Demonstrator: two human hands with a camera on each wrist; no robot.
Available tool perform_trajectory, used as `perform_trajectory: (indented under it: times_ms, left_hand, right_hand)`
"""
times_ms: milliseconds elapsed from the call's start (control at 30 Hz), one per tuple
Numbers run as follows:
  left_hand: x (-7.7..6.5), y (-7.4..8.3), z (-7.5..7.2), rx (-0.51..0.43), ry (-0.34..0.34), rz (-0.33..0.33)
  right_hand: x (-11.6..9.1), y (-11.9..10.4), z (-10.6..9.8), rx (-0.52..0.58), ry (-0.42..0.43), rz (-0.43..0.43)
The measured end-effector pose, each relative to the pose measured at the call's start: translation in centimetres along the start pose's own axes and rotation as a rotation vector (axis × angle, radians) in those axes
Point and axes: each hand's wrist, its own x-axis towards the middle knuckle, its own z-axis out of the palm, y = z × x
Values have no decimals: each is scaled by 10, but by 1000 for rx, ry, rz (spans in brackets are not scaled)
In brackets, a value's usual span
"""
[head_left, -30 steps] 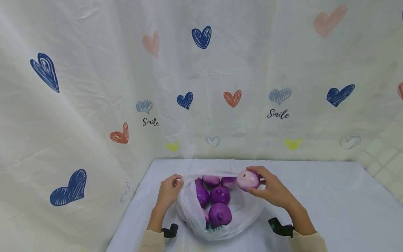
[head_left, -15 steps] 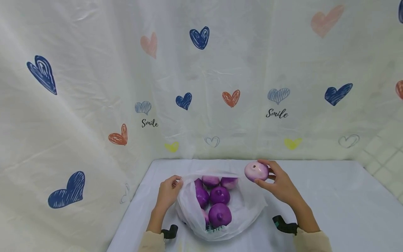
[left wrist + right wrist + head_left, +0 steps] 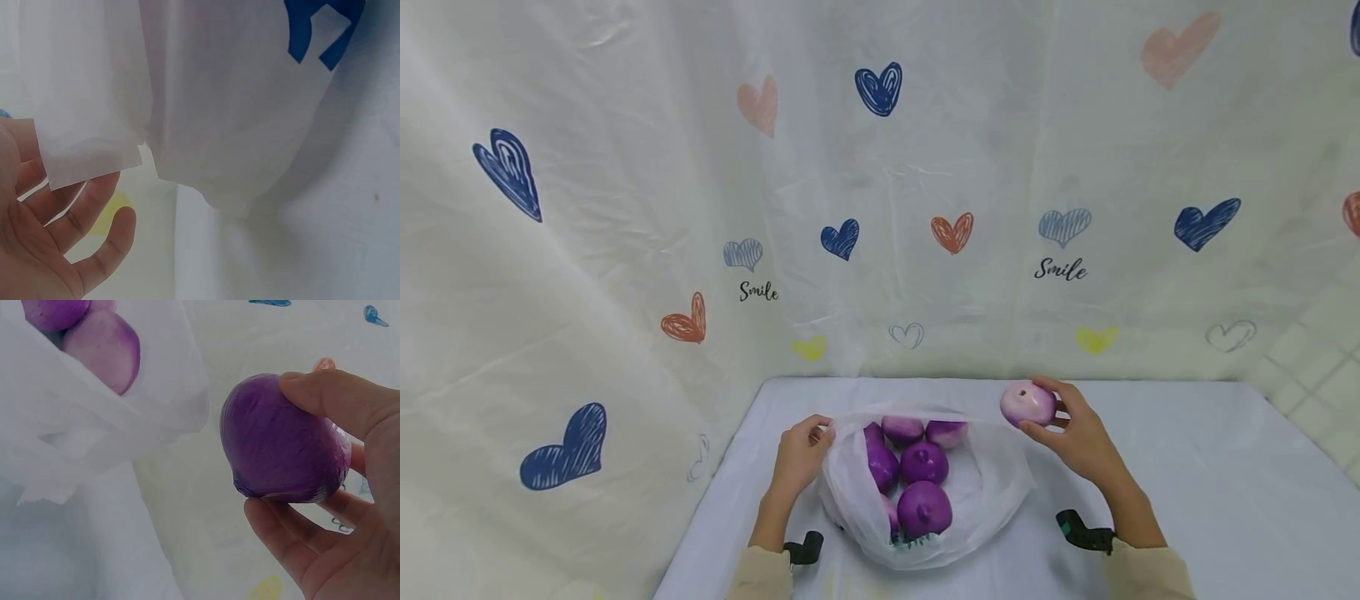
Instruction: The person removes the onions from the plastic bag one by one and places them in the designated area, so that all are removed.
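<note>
In the head view my right hand (image 3: 1078, 429) holds a red onion (image 3: 1027, 402) up to the right of a white plastic bag (image 3: 992, 517). The right wrist view shows the thumb on top of this onion (image 3: 281, 444) and the fingers under and behind it. My left hand (image 3: 801, 454) pinches the bag's left edge. In the left wrist view, the bag's loose flap (image 3: 87, 100) covers part of the left fingers (image 3: 81, 215). Several more purple onions lie inside the open bag, one of them in front (image 3: 924, 508).
The bag rests on a table with a white cloth (image 3: 1187, 492), which extends well to the right. Behind it hangs a pale curtain (image 3: 925, 167) printed with hearts. A black wrist mount (image 3: 1086, 532) sits below the right hand, another (image 3: 805, 548) below the left.
My right hand has carried the onion from over the bag's right rim outward, to the right and slightly up. My left hand has stayed at the bag's edge.
</note>
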Motion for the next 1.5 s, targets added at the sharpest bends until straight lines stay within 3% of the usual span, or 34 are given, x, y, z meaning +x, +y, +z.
perform_trajectory:
  times_ms: [333,667,1067,1500]
  left_hand:
    - [0,1,1,-4,-3,1]
    - [-1,2,3,-5,2,4]
    - [-2,1,3,-10,-8,2]
    - [-2,3,0,-3,-10,35]
  right_hand:
    - [-4,21,-9,-6,-30,140]
    - [-6,46,-2,19,-57,288]
    - [-11,79,4,-54,-32,345]
    - [-12,91,5,-18,-109,424]
